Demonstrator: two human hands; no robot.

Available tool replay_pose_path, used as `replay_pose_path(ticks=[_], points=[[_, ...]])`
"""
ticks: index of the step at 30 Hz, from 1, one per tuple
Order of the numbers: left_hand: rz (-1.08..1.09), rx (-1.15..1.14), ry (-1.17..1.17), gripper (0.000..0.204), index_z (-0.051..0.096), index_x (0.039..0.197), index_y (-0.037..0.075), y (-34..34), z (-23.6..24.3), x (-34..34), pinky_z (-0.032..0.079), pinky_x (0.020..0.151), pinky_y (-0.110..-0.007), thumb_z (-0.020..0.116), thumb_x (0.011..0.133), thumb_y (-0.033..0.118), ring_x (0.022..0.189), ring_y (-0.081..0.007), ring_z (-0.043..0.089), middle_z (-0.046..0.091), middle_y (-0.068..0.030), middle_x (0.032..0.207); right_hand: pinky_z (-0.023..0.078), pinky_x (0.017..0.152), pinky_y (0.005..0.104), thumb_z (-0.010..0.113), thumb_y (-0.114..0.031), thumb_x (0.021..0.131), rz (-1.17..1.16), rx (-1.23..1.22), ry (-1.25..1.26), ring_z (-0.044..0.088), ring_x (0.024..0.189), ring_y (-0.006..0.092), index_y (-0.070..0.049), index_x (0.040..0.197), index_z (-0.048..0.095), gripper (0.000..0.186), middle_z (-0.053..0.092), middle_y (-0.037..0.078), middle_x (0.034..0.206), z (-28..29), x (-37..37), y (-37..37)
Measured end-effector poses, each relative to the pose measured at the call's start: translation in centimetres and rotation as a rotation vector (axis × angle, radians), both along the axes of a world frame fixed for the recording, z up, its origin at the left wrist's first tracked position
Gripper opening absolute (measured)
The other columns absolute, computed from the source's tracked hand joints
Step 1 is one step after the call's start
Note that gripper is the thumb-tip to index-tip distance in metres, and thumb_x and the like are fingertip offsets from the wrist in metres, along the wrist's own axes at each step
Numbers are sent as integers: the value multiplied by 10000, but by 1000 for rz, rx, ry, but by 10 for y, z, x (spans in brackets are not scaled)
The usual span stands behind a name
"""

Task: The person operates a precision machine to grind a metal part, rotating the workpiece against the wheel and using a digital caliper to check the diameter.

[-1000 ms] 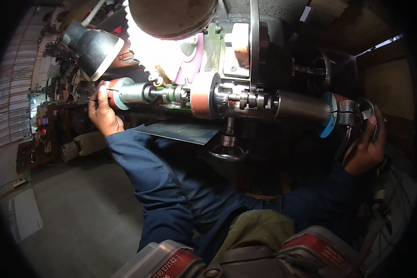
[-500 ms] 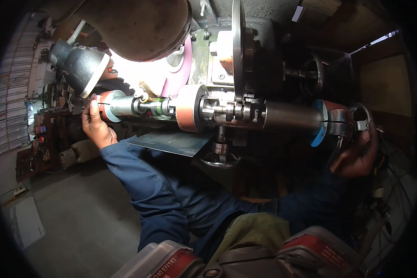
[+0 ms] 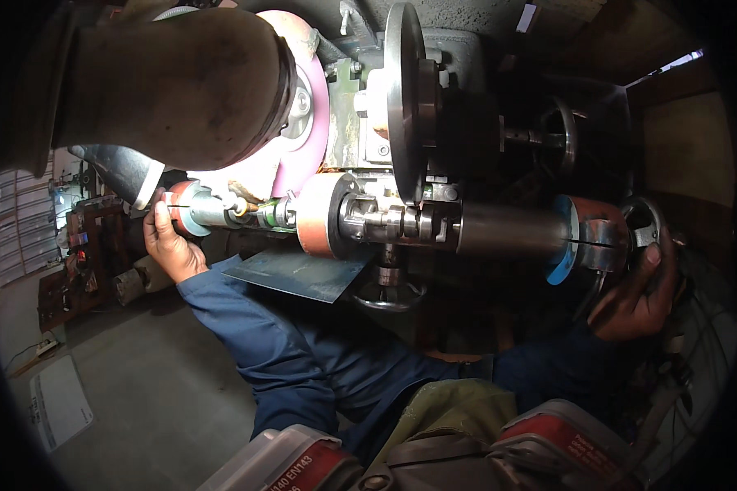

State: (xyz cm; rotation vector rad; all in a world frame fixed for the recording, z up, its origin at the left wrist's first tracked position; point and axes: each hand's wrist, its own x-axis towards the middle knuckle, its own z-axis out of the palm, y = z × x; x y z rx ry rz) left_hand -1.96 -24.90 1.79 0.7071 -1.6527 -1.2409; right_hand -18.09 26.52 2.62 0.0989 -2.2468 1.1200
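My left hand (image 3: 172, 244) is closed at the left end of the machine, its thumb lying on an orange-and-grey split collar (image 3: 190, 206) and its fingers mostly behind it. At the right end my right hand (image 3: 640, 290) is curled on the rim of a shiny handwheel (image 3: 648, 214), beside an orange split clamp with a blue edge (image 3: 591, 236). Between the hands runs a bright metal shaft with stepped lobes (image 3: 409, 222), set between an orange-faced drum (image 3: 318, 214) and a smooth steel cylinder (image 3: 512, 232). A pink grinding wheel (image 3: 315, 123) stands behind it.
A wide brown duct (image 3: 172, 86) hangs over the upper left, partly covering a black lamp (image 3: 127, 168). A large steel disc (image 3: 404, 102) rises behind the shaft. Below are a flat metal plate (image 3: 299, 272) and another handwheel (image 3: 391, 296). Respirator filters (image 3: 540, 442) fill the lower edge.
The view has shifted, so the machine sits slightly lower. The duct now reaches further left and covers more of the lamp, and more of the pink wheel shows. Both hands keep their places on the machine.
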Motion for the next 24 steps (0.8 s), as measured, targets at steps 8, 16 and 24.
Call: replay_pose_path(ticks=[8, 16, 24], points=[[-2, 33, 22, 233, 627, 995, -34, -3, -2, 3, 515, 918, -352, 669, 895, 172, 988, -191, 629, 664, -124, 1083, 488, 850, 314, 527, -144, 995, -25, -23, -43, 626, 943, 195, 65, 1129, 636, 271, 669, 150, 1048, 2, 0, -1], [11, 20, 1, 265, 628, 1029, -45, 1, 1, 1, 504, 923, -340, 671, 895, 181, 985, -182, 624, 666, -120, 1078, 487, 859, 318, 553, -148, 984, -25, -25, -91, 621, 970, 200, 60, 1130, 642, 269, 661, 150, 1065, 7, -3, 0], [28, -60, -15, 273, 611, 1039, -44, -5, -3, 1, 534, 876, -369, 641, 916, 198, 927, -231, 666, 683, -168, 1009, 509, 814, 321, 542, -168, 992, -46, 101, -3, 638, 951, 215, 70, 1117, 639, 285, 664, 176, 1016, 3, 1, 0]])
